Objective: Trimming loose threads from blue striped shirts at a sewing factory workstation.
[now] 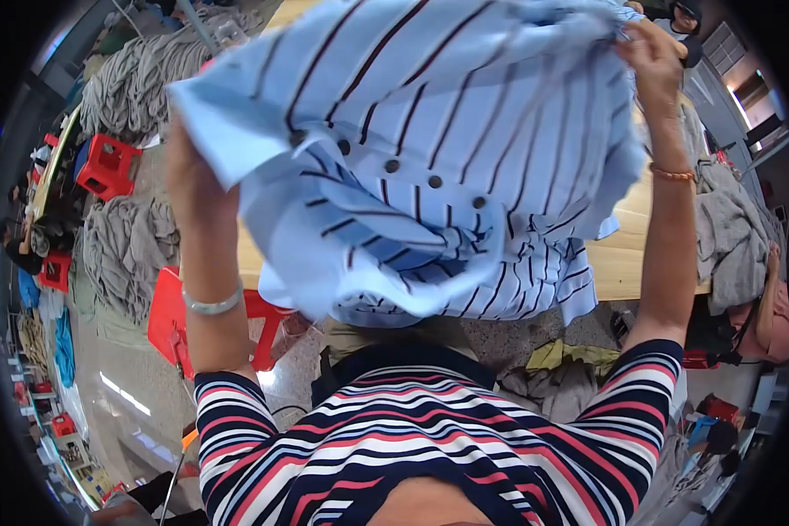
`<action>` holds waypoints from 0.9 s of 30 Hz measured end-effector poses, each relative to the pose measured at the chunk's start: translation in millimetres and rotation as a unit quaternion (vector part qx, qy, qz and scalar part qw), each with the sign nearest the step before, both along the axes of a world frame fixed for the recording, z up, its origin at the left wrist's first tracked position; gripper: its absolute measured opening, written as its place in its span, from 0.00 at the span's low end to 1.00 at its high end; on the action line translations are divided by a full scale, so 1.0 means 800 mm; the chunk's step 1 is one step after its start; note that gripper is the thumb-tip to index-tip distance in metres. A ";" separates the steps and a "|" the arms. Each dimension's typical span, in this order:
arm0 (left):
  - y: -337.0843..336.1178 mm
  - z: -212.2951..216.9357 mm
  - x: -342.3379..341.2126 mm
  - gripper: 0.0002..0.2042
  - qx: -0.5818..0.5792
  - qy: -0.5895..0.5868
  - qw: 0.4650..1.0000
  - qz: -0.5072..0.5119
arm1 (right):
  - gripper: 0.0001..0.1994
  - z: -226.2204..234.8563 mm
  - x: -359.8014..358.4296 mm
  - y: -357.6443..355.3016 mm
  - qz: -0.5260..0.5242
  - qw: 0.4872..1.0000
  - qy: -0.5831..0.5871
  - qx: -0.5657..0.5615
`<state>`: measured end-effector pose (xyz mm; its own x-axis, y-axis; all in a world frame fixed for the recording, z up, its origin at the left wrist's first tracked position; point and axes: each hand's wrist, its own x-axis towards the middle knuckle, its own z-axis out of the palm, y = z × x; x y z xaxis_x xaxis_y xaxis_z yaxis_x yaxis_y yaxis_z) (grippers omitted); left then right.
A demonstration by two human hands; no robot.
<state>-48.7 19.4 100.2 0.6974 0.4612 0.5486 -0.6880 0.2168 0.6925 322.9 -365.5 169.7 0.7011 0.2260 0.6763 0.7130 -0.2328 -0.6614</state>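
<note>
A light blue shirt [465, 114] with dark stripes and a row of dark round buttons is spread in the air before me, its lower folds bunched near the table's front edge. My right hand [653, 57] pinches its upper right part, slightly blurred. At the left side my left hand [200, 180] holds the shirt's edge; a pale flap of cloth covers most of its fingers. Beneath the shirt lies the light wooden table [629, 241], largely hidden by the cloth.
Grey garments are heaped at the left [131, 254] and on the table's right side [719, 228]. Red plastic stools [110, 167] stand at the left, one [165, 324] beside my left forearm. A person in pink [767, 324] sits at the right. Yellow cloth [570, 354] lies below the table.
</note>
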 end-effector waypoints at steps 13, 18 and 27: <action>-0.154 -0.150 -0.005 0.30 0.402 0.302 0.855 0.125 | 0.21 -0.116 -0.238 0.136 0.348 0.851 -0.016 -0.393; -0.211 -0.161 0.062 0.24 0.414 0.274 0.860 0.121 | 0.09 -0.133 -0.213 0.125 0.317 0.797 -0.021 -0.514; -0.228 -0.142 0.081 0.17 0.290 0.334 0.887 0.129 | 0.08 -0.128 -0.224 0.122 0.364 0.834 0.060 -0.411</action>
<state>16.5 -163.3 -13.0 0.8693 0.4272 0.2486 -0.0559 -0.4147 0.9082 143.6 -268.0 67.5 0.2268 0.9738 0.0177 0.8028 -0.1767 -0.5694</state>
